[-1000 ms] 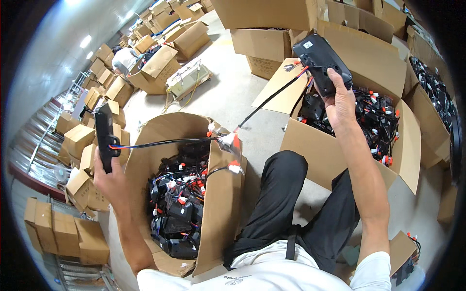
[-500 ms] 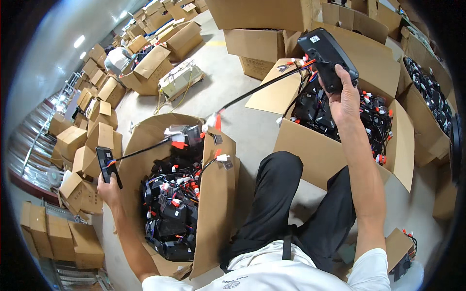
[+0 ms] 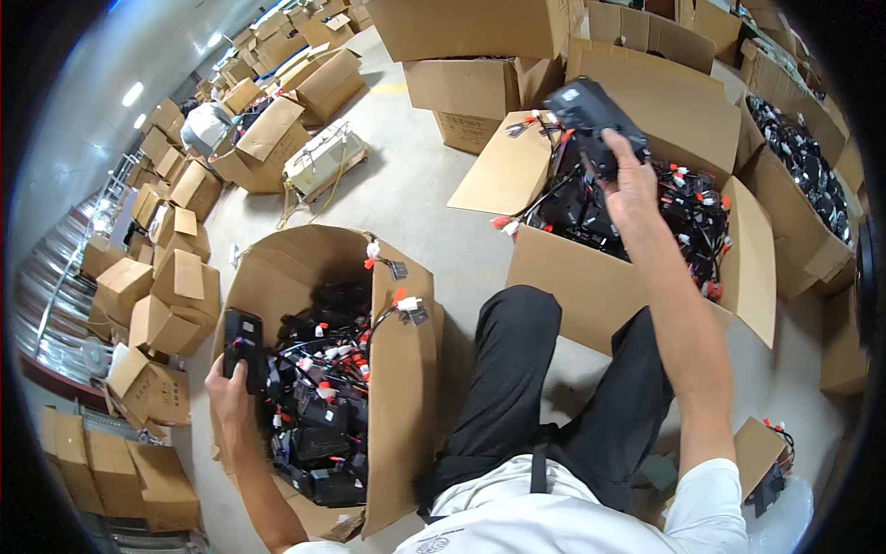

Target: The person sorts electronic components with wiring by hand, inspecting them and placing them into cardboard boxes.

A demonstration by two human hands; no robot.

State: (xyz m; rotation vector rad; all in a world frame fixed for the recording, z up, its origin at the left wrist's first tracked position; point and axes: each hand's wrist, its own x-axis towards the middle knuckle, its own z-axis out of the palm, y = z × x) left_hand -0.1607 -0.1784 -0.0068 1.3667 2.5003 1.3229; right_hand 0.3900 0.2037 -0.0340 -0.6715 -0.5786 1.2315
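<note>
My left hand (image 3: 229, 386) is closed around a slim black electronic device (image 3: 244, 338), at the left wall of the open cardboard box (image 3: 402, 406) in front of my left side. Tangled black units with red and white plugs (image 3: 323, 420) fill the lower part of that box. Up at the right, my right hand (image 3: 631, 189) grips a larger black electronic unit (image 3: 583, 106) by its near end, thumb on top. It is above a second open box (image 3: 572, 286), which is heaped with similar black units (image 3: 591, 222) and wires.
Two cable ends with plugs (image 3: 406, 305) hang over the left box's right wall. A pale metal machine (image 3: 325, 162) with a yellow cord stands on the floor ahead. Stacked cartons (image 3: 480, 88) rise beyond. At the far left, a person (image 3: 205, 127) bends among boxes.
My left hand has moved right and slightly down to the box with its device. The cable stretched out from it no longer shows. My right hand's unit has shifted slightly left and down, its cable dropping.
</note>
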